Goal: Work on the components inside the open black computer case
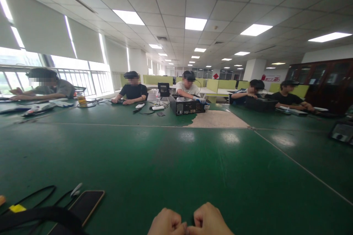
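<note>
At the near edge of the green table [154, 161], my left hand [167, 222] is closed, its fingers curled inward. Beside it my right hand [208, 220] is closed in the same way, and the tips of the two hands meet or nearly meet between them. What the fingers hold, if anything, is hidden, as the frame's bottom edge cuts both hands off. A dark phone [86, 203] with a light rim lies on the table to the left of my hands. Black cables run beside it, one with a light plug end [76, 190].
A dark strap [52, 214] crosses the lower left, near a yellow tag [18, 208]. Across the table several people sit at work; one in gloves reaches over an open computer case [187, 106]. A bottle [158, 97] stands near it. Another device [342, 132] sits at the right edge.
</note>
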`<state>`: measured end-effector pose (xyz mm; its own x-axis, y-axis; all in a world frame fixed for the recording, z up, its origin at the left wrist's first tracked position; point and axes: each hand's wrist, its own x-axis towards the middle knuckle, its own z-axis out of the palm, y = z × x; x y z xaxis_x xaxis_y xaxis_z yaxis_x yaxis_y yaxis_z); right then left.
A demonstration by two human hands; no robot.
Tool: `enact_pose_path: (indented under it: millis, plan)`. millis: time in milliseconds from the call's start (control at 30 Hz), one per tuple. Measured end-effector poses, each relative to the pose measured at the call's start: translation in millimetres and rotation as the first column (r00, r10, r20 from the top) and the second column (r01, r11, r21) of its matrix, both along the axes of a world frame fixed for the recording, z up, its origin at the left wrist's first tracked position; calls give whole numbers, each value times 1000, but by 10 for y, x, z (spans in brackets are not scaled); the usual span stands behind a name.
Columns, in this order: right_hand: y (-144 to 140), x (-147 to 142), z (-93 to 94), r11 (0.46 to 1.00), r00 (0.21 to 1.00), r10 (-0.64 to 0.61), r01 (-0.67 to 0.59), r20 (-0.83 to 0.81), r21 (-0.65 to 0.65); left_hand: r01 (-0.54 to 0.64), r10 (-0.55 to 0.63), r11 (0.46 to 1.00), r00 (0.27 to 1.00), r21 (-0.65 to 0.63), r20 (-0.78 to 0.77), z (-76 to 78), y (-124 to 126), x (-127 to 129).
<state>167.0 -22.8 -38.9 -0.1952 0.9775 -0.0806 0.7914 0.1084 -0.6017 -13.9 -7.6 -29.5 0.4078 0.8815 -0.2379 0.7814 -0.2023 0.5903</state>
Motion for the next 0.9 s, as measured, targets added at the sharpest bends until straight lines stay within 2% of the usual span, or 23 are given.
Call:
enact_pose_path:
  millis: [167,433,567,633,733,833,900]
  plan:
    - [-10,-16,24,1000,1000,-8,8,12,-21,4,-4,1000,1000,22,0,-32,3,1]
    - [13,-5,-37,1000,1000,7,-7,26,0,-29,29,1000,999,9,32,38,-36,8]
    - [-17,-17,-1,1000,998,-1,2,61,-15,-42,41,999,999,6,32,54,-37,8]
    - [-60,11,83,999,992,-18,22,122,-26,-44,43,999,999,6,26,58,-40,9]
    - [-105,190,323,998,972,-54,57,231,-7,-20,20,1000,1000,-5,16,54,-32,5]
    - [-57,609,671,995,944,-98,94,315,28,20,-19,999,999,-41,36,26,1,-12]
    - [36,1041,926,988,910,-155,145,385,56,33,-29,997,998,-67,51,0,27,-25]
